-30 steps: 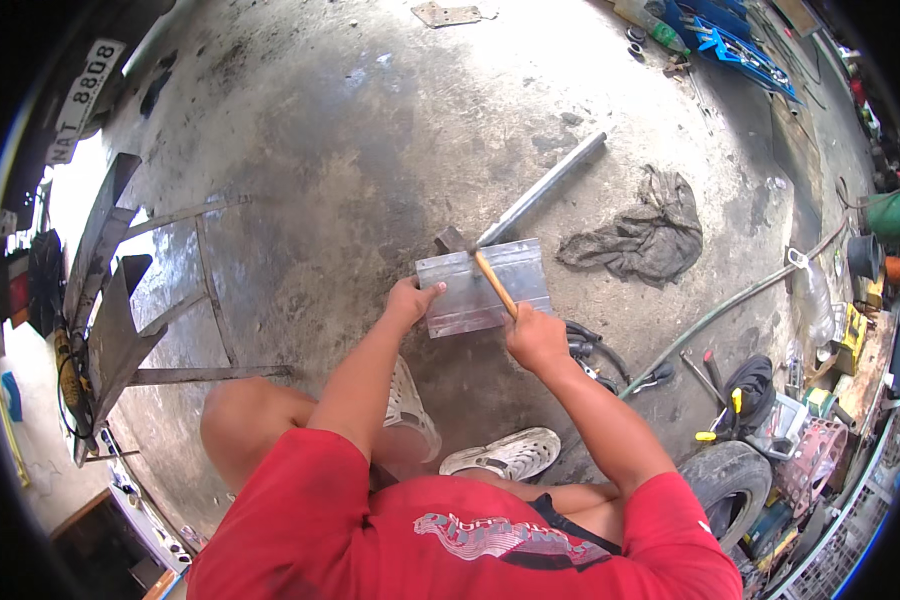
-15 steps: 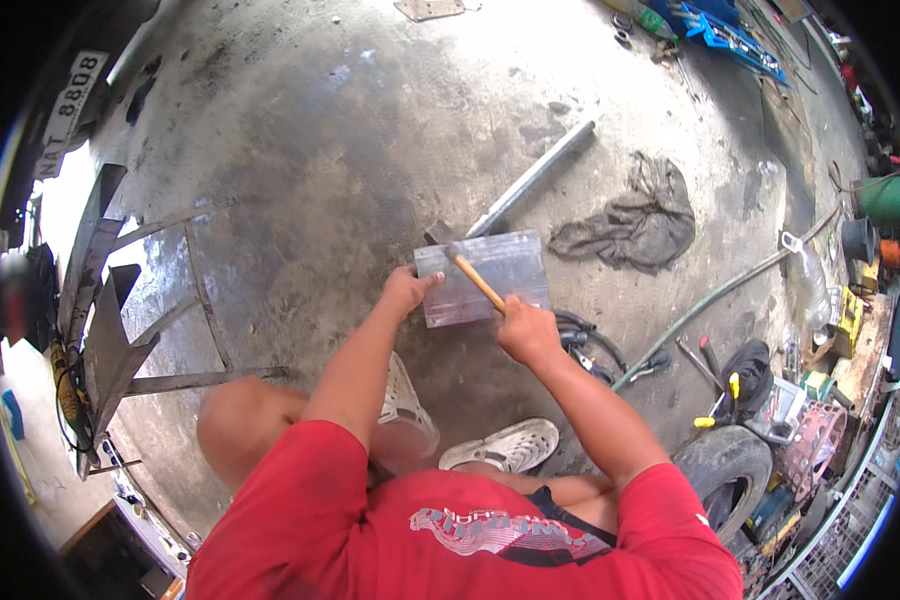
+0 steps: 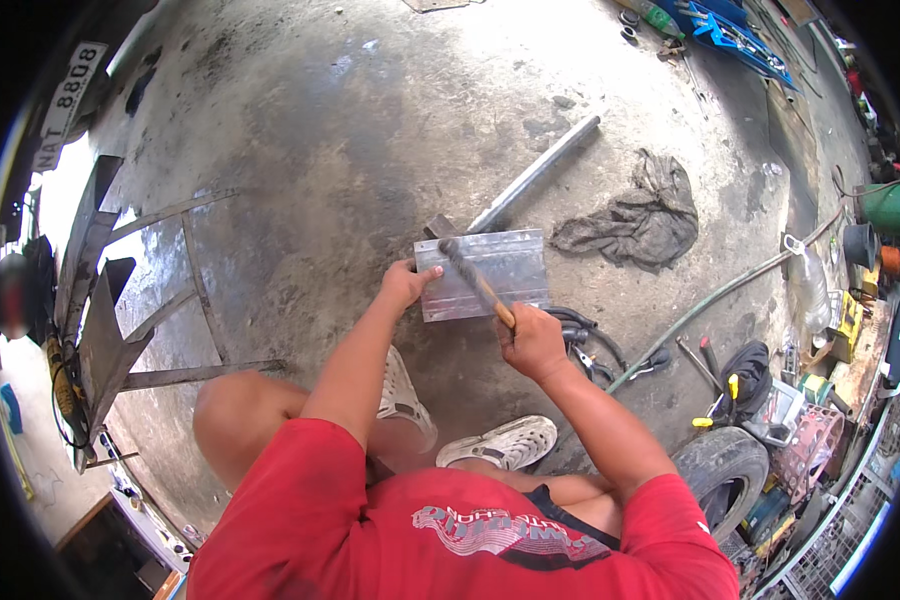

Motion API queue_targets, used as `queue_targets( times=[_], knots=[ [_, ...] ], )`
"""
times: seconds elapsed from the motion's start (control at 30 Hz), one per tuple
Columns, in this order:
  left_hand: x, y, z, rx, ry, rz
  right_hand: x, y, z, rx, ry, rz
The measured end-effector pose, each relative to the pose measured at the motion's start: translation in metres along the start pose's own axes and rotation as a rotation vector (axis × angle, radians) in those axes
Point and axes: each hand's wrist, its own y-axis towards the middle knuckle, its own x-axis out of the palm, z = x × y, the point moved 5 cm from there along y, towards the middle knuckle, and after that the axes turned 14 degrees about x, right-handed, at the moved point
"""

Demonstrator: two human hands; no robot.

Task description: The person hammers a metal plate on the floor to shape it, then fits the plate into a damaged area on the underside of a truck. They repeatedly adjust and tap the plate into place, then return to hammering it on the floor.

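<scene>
Change: the hammer (image 3: 475, 278) had swung down since the earlier frame, its head now over the metal plate's (image 3: 485, 274) upper left corner.
Right hand (image 3: 532, 340): fingers clenched around the wooden handle, just below the plate's lower edge.
Left hand (image 3: 406, 284): fingers pressed on the plate's left edge, grasping nothing that shows.
Plate: flat on the concrete floor (image 3: 310, 130).
Metal bar (image 3: 535, 175): ran up and right from the plate's top edge.
Grey rag (image 3: 635, 215): right of the plate, near it.
</scene>
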Motion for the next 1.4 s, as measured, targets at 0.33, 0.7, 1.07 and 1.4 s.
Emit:
queue_targets(
  times=[0.33,0.7,1.07,1.4],
  knots=[
    [-0.013,0.003,-0.022,-0.017,-0.046,0.090,0.008,0.001,0.018,0.103,-0.136,-0.163],
    [0.012,0.013,-0.038,-0.064,-0.045,0.178,0.016,0.017,0.019,0.211,-0.107,-0.125],
    [0.011,-0.003,-0.028,-0.067,-0.238,0.147,-0.011,0.027,-0.023,0.091,-0.034,-0.138],
    [-0.007,-0.021,0.017,-0.035,-0.235,0.042,-0.034,-0.006,0.022,0.269,-0.010,-0.108]
  ],
)
